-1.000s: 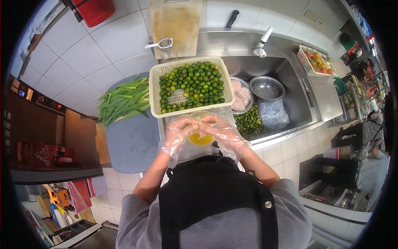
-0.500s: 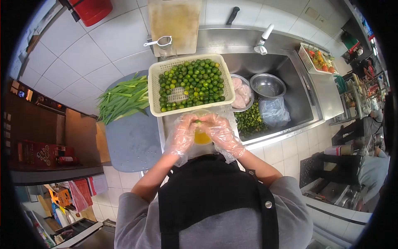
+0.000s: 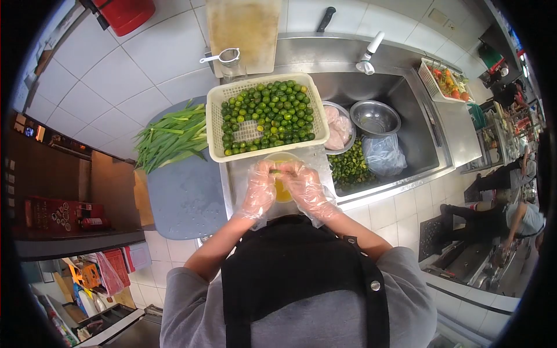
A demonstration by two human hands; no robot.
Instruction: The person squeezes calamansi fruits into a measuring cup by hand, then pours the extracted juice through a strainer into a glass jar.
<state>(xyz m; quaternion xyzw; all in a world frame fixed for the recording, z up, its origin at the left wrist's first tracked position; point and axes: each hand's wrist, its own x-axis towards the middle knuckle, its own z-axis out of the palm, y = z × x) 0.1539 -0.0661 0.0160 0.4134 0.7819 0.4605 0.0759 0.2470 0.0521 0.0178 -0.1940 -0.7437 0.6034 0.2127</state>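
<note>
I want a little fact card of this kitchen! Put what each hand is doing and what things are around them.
Left hand: fingertips together, pinching a small thing, mostly hidden
Right hand: pinching it too, opposite the left
Gloves: clear, on both hands
Under hands: bowl with yellow liquid
Basket: whole small green fruits, just beyond the hands
Left side: long green leaves on a grey board
Sink, right side: metal bowl, plastic bag, green pieces
</note>
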